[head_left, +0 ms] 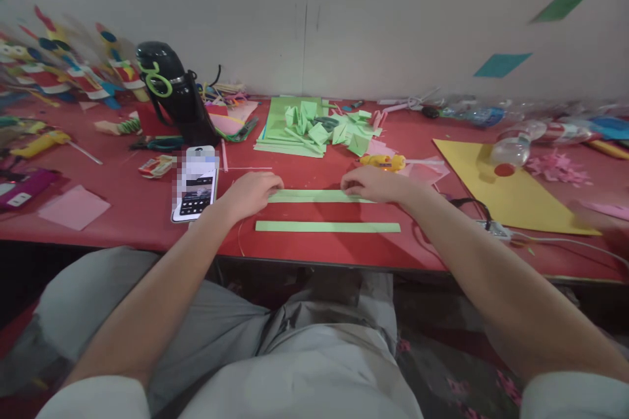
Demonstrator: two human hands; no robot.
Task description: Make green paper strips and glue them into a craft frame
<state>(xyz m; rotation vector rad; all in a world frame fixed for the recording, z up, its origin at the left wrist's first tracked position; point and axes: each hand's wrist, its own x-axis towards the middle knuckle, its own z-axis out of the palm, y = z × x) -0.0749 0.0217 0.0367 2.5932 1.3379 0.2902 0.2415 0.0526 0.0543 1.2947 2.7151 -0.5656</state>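
Note:
A light green paper strip (314, 196) lies crosswise on the red table. My left hand (253, 191) has its fingers closed on the strip's left end. Toward the other end, my right hand (369, 183) pinches the same strip, with its fingertips bent down onto the paper. A second green paper strip (327, 227) rests flat, nearer the table's front edge and roughly parallel to the first. Behind my hands sits a pile of folded green paper pieces (344, 131), partly on a stack of green sheets (289, 146).
A phone (199, 186) lies by my left forearm, with a black bottle (171, 91) behind it. A yellow glue gun (383, 162) is just beyond my right hand. Yellow card (515, 200), plastic bottles (514, 150) and a power strip (494, 229) occupy the right side.

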